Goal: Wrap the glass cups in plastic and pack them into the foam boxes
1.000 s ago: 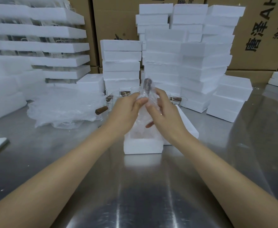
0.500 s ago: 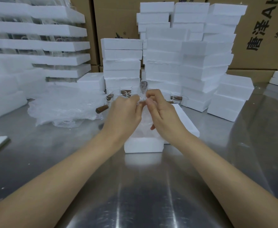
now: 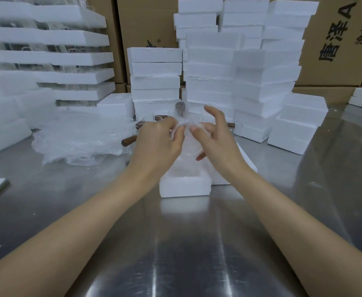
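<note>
Centrally: cup (image 3: 188, 146), sheathed in plastic (image 3: 181, 125), is held over the open box (image 3: 184, 186), dark handle (image 3: 180, 108) topmost, long axis near vertical. Left hand (image 3: 158, 144) pinches the plastic near the cup's top. Right hand (image 3: 216, 142) has its thumb on the plastic and its upper fingers lifted and spread; whether the lower fingers grip cannot be told. Both hands are equally near. Judged next move: straight down, as the box walls lie just beneath and the lid (image 3: 246, 168) sits just beside on the right. Table (image 3: 186, 243) lies open toward the person; plastic heap (image 3: 79, 140) left, further cups (image 3: 150, 120) and foam stacks (image 3: 250, 82) behind.
</note>
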A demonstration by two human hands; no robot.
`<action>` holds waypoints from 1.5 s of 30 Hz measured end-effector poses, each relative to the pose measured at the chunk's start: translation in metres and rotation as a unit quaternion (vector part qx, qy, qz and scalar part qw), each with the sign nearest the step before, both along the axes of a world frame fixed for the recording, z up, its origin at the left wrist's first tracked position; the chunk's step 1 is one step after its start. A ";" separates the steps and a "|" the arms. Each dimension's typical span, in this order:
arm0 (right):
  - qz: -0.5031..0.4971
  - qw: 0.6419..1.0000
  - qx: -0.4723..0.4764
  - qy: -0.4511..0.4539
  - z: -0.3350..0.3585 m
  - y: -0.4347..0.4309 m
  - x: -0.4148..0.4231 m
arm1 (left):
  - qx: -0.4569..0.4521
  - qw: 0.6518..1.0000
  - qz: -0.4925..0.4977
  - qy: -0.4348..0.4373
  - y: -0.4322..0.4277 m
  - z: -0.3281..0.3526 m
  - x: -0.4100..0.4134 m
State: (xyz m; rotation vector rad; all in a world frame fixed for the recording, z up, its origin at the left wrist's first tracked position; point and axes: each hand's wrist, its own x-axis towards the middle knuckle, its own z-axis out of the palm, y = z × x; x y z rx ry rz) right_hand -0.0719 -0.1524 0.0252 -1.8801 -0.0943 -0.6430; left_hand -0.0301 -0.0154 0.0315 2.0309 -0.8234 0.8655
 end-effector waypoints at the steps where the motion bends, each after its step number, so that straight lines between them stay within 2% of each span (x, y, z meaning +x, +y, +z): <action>1: -0.003 1.000 0.009 0.022 0.000 -0.001 0.001 | -0.013 1.000 -0.006 -0.003 0.001 0.001 -0.001; 5: -0.013 0.997 -0.077 -0.007 -0.001 -0.002 0.000 | -0.007 0.999 0.003 -0.042 -0.001 0.001 -0.008; 10: -0.082 0.992 -0.095 -0.026 -0.003 0.001 0.003 | 0.031 0.994 0.050 -0.096 -0.004 -0.006 -0.009; 12: -0.102 0.990 -0.090 -0.027 -0.004 0.001 0.004 | 0.032 0.998 0.022 -0.051 -0.007 -0.011 -0.007; 15: -0.103 0.992 -0.068 -0.028 -0.003 0.001 0.002 | -0.038 0.993 -0.073 0.081 -0.008 -0.011 -0.006; 16: -0.097 0.993 -0.059 -0.028 -0.002 0.001 0.001 | -0.047 0.991 -0.095 0.082 -0.008 -0.011 -0.006; 20: -0.099 0.993 -0.055 -0.033 0.000 0.001 0.000 | -0.024 0.995 -0.097 -0.009 -0.007 -0.010 -0.007; 23: -0.108 0.988 -0.100 -0.038 -0.002 0.003 -0.001 | -0.001 0.996 -0.071 -0.062 -0.009 -0.011 -0.009; 26: -0.107 0.988 -0.107 -0.043 -0.002 0.007 -0.001 | 0.016 0.995 -0.060 -0.084 -0.008 -0.010 -0.007; 28: -0.100 0.991 -0.075 -0.046 -0.001 0.008 0.000 | -0.011 0.996 -0.088 0.002 -0.007 -0.008 -0.006; 30: -0.090 0.994 -0.039 -0.042 0.000 0.007 0.000 | -0.045 0.984 -0.121 0.121 -0.007 -0.006 -0.003; 31: -0.087 0.995 -0.031 -0.041 0.000 0.007 0.000 | -0.037 0.980 -0.125 0.150 -0.007 -0.006 -0.001; 34: -0.085 0.992 -0.076 -0.049 0.000 0.008 0.001 | -0.004 0.982 -0.135 0.134 -0.006 -0.007 -0.001; 36: -0.089 0.987 -0.122 -0.056 -0.001 0.010 0.002 | -0.016 0.981 -0.137 0.135 -0.006 -0.006 -0.001; 39: -0.046 0.986 -0.142 -0.075 0.000 0.012 -0.001 | -0.027 0.979 -0.140 0.145 -0.005 -0.005 0.000; 41: -0.012 0.982 -0.166 -0.086 -0.002 0.011 -0.003 | -0.040 0.982 -0.118 0.141 -0.004 -0.004 0.002; 45: 0.012 0.964 -0.260 -0.046 -0.008 0.010 0.000 | -0.062 0.987 -0.033 0.142 -0.003 -0.006 0.006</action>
